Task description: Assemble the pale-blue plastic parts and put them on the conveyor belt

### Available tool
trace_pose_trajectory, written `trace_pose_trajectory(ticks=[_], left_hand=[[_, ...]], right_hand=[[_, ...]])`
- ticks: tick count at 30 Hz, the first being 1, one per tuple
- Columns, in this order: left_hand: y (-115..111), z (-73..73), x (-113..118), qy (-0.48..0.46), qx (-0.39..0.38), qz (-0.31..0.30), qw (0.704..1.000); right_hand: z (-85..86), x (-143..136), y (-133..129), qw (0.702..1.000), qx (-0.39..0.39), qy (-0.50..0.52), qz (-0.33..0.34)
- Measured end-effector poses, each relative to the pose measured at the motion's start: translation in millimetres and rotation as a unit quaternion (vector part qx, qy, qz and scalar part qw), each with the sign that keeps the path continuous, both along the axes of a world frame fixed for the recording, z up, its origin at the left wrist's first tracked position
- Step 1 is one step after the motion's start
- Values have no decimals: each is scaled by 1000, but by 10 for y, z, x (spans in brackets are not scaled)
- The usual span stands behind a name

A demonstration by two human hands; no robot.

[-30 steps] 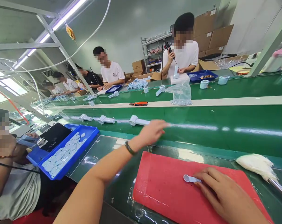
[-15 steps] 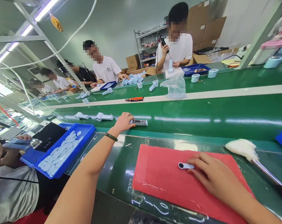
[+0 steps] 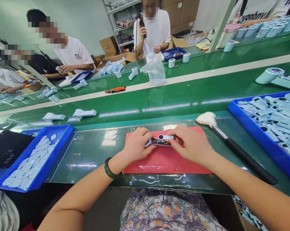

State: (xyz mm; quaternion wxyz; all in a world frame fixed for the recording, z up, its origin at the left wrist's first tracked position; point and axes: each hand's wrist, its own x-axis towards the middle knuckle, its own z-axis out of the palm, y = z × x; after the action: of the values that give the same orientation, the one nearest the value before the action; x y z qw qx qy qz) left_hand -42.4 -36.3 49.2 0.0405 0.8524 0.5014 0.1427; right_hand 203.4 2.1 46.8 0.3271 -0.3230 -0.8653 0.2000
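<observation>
white shirt (image 3: 262, 9) bears partial lettering (image 3: 254, 15); left grip (image 3: 138, 143) clasps casing (image 3: 156, 141), right grip (image 3: 190, 141) pinches cover (image 3: 167, 137).

Left hand (image 3: 137, 144) and right hand (image 3: 190, 142) crowd the far half of the red mat (image 3: 147, 164); we've bare bench (image 3: 84, 149) left toward the blue tray (image 3: 66, 131), but the black-handled tool (image 3: 239, 152) blocks us rightward

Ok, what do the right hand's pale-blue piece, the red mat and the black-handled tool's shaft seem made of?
Pale-blue piece: probably hard plastic, smooth and evenly coloured.
Red mat: opaque sheet, slight sheen; plastic or rubber, I can't tell.
Shaft: likely polished metal, given its silvery glint.
</observation>
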Motion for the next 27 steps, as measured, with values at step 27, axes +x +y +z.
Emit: trace_pose_trajectory(ticks=[27], left_hand=[[-327,58,157,-85,9,-25,996]], right_hand=[[-252,-172,-138,980,-146,-93,95]])
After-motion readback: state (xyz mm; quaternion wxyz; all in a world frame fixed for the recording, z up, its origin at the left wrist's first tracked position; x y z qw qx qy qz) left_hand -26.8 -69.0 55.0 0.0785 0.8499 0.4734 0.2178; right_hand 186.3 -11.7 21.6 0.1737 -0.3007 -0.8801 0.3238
